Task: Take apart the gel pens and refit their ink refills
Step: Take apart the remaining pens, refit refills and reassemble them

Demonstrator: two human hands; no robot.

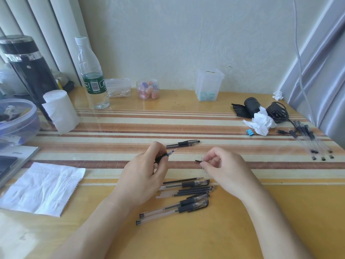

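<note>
The glossy yellow table point(242, 221) spreads under my arms, with a flat mat point(112, 128) of cream and brown stripes running across it. A crinkled white tissue point(43, 187) lies spread out at my left. Close to me sits a loose heap of gel pens point(173, 208), slim clear barrels with black ribbed grips, mixed with thin dark refills point(194, 190). My left hand point(143, 176) curls round an uncapped gel pen point(166, 155), its fine metal tip pointing up and to the right. Just beyond, one capped pen point(182, 143) lies along a stripe. My right hand point(224, 169) pinches a small cap point(198, 161), clear with a black clip, apart from the tip.
</note>
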